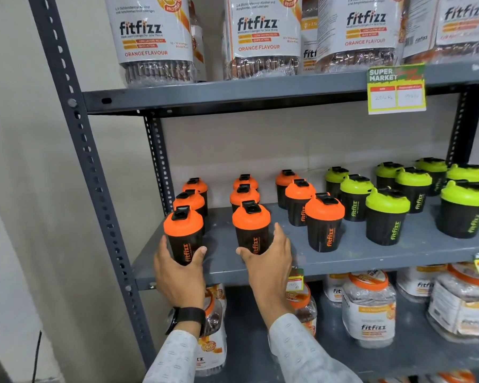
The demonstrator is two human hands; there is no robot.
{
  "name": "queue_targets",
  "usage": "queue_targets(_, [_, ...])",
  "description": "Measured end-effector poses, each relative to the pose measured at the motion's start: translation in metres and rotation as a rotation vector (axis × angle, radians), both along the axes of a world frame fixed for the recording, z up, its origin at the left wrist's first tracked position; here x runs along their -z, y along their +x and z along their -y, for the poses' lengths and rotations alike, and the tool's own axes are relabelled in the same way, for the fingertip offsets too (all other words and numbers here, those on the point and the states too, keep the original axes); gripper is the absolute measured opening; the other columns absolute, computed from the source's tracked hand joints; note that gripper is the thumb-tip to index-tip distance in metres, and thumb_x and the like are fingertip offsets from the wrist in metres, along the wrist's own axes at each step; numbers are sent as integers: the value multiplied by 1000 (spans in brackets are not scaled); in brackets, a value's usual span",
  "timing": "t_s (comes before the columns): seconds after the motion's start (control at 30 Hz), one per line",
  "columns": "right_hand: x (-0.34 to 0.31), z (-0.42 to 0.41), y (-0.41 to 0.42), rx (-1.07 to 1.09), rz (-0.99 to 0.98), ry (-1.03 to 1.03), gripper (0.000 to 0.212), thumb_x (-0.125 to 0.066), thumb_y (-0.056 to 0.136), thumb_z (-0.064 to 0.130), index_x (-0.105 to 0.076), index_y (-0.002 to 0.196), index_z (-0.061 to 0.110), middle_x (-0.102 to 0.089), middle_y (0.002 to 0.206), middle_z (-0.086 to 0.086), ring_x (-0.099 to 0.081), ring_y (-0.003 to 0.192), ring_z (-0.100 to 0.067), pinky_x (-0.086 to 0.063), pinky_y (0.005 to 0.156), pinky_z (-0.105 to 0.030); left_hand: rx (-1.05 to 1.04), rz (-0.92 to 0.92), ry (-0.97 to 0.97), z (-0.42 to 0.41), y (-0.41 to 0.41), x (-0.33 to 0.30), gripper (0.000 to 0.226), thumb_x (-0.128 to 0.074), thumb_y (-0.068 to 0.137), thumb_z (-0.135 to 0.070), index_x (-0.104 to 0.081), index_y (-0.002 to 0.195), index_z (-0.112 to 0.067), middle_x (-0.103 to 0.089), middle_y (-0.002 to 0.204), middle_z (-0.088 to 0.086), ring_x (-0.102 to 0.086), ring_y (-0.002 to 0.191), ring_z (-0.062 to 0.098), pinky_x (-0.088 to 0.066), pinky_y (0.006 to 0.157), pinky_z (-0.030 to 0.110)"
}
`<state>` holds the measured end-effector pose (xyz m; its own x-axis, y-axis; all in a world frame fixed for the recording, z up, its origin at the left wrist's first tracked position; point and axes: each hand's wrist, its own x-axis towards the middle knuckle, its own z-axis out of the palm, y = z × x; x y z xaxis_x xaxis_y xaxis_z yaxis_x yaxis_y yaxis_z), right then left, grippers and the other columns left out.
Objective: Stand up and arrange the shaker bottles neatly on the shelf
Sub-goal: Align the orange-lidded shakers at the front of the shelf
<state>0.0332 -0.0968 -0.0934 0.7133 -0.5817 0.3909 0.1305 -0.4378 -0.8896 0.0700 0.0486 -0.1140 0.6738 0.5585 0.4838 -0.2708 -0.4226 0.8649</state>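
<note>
Gripping front bottles | left hand [177,272] wraps near-left orange shaker [183,233] | right hand [268,255] wraps next orange shaker [251,228] at shelf [343,258] near edge | all shakers upright | left: straightening rows, right-side green shakers [387,214] uneven

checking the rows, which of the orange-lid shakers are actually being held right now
The two front ones: the left hand grips the front-left orange-lid shaker, the right hand grips the front shaker of the middle column. The others stand untouched.
</note>
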Motion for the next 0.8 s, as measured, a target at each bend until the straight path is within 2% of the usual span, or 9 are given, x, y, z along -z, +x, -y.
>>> queue_targets(0.17, [9,-6,8,24,-31,-31,89,-92,75,32,-47,149,14,-58,144,-6,-53,137,-29,-46,110,-44,6,13,-1,0,-1,1,79,-88,74,-32,-51,143,-21,-64,134,9,-61,122,31,-49,98,50])
queue_targets(0.33, [12,-7,10,51,-10,-24,71,-91,76,27,-57,137,16,-65,129,-3,-61,123,-25,-50,102,-39,10,19,-6,-1,-4,1,75,-87,75,-31,-54,142,-21,-66,132,8,-63,120,30,-50,98,50])
queue_targets(0.8, [14,-5,12,77,-22,-65,69,-89,79,29,-55,138,18,-63,132,-3,-59,126,-24,-49,104,-38,9,-2,12,-2,-3,2,76,-85,76,-35,-52,143,-23,-66,132,6,-64,120,29,-51,99,52])
